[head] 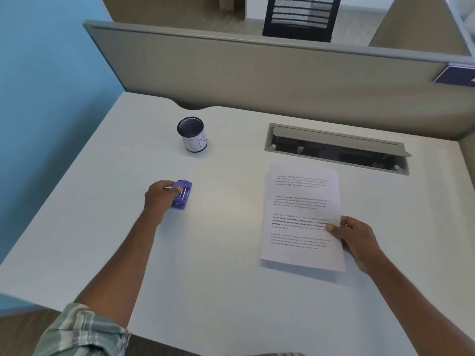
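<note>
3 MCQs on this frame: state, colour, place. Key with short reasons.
1. The right hand and the printed white paper sheet: A) pinches its right edge B) lies flat on it C) apart
2. The small plastic hole punch held by the left hand: A) red B) purple C) green
3. The black mesh cup with white label stands: A) on the sheet B) on the white desk beyond the left hand C) in the right hand
Key: 1A, thumb atop the edge; 2B, purple body; 3B, it stands alone, farther back.
</note>
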`<state>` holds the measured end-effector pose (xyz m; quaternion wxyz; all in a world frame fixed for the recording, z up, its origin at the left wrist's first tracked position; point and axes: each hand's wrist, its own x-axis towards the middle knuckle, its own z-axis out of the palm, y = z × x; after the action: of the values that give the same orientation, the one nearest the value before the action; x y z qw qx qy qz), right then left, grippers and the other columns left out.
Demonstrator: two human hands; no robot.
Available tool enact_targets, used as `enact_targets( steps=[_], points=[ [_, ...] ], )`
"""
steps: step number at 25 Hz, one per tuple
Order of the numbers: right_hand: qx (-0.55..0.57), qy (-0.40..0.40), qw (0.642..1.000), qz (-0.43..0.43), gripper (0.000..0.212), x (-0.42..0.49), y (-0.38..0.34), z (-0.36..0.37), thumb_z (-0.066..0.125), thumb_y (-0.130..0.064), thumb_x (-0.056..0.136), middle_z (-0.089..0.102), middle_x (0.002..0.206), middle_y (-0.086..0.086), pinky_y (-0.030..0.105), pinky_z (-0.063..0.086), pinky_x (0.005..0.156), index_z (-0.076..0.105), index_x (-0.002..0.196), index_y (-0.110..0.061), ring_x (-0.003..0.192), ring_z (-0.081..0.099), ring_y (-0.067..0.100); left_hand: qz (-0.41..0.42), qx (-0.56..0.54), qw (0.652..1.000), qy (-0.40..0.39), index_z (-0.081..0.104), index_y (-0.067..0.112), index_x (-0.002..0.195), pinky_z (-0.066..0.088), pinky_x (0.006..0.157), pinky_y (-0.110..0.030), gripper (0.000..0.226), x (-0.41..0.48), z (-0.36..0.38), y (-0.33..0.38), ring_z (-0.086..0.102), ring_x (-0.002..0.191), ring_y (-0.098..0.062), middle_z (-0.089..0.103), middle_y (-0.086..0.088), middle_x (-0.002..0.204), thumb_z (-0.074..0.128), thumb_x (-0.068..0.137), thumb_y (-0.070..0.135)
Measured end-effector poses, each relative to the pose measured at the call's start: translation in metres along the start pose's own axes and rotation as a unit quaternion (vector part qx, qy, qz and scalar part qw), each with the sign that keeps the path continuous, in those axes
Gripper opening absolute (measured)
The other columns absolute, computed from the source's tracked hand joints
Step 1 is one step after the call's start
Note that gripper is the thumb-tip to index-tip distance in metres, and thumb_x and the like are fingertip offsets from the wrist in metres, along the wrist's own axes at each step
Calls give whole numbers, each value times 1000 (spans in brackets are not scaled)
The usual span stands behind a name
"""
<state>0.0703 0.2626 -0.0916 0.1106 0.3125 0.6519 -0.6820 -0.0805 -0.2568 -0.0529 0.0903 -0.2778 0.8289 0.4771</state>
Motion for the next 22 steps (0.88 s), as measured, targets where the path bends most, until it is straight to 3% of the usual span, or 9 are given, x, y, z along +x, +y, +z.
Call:
enact_targets(
  steps=[5,8,13,17,22],
  points=[
    [-7,4,1000,5,29,1,0,-3,87,-10,90,86,115,10,44,68,88,80,118,-13,103,83,34,-17,-35,999,-4,76,3,134,61,108,-57,33,7,2,-5,70,104,-34,75,-24,132,73,102,9],
    [-1,5,1000,5,29,0,-1,-5,87,-9,89,85,115,12,39,70,78,81,118,-12,104,83,36,-14,-55,998,8,77,4,132,61,105,-52,31,8,4,-7,67,100,-30,76,-22,130,73,101,7],
    [5,2,1000,-3,30,-4,-8,-12,87,-9,89,85,116,13,38,70,80,81,118,-12,104,83,36,-16,-79,997,4,78,2,129,60,108,-58,30,1,17,-2,69,98,-31,78,-23,123,73,99,5],
    [4,-7,1000,-11,31,-12,-13,-19,86,-9,90,85,116,12,40,67,86,80,120,-14,104,83,35,-17,-103,994,-41,78,-1,126,60,109,-58,30,-17,46,13,76,107,-41,78,-27,126,76,97,2],
    [12,-15,1000,-14,37,-20,-14,-34,87,-10,88,85,117,13,43,68,85,79,123,-17,104,83,37,-8,-130,983,-131,78,-3,123,63,102,-51,26,-57,99,34,73,96,-31,79,-30,123,76,97,0]
  ],
)
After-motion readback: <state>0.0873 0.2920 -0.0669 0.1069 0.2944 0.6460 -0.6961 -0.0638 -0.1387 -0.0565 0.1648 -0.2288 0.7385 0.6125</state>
